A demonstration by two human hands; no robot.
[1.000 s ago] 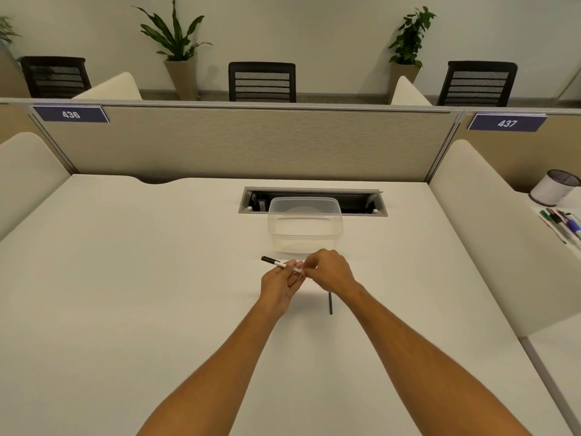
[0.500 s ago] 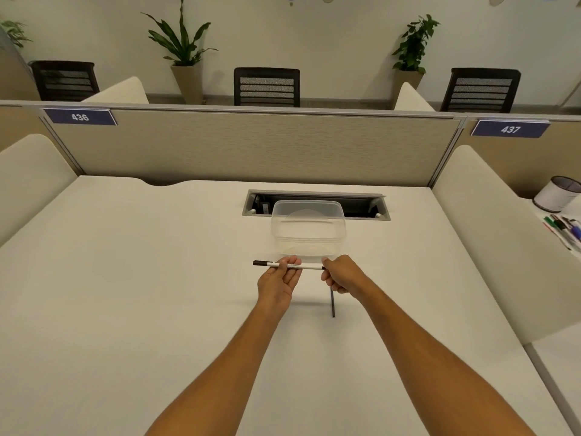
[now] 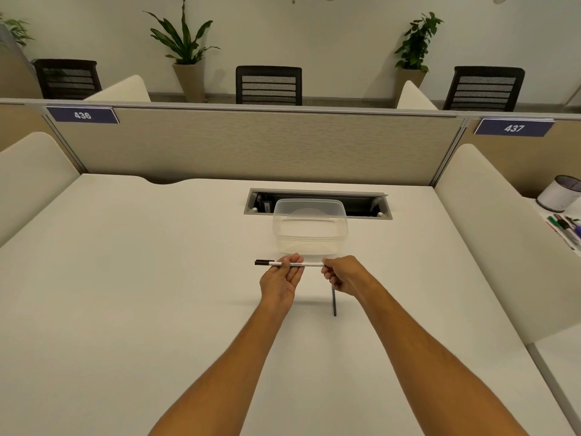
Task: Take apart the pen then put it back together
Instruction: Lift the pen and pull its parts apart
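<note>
While the white pen [image 3: 295, 264] is held level above the tabletop [image 3: 125, 278] in the head view, its middle is pinched by the left hand [image 3: 280, 280] and its right end is gripped by the right hand [image 3: 344, 275]; a dark thin pen part [image 3: 334, 302] lies beneath, near a clear container [image 3: 310, 228]

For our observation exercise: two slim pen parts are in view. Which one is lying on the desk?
The dark part by the right hand lies on the desk; the white barrel is held up by both hands.
</note>
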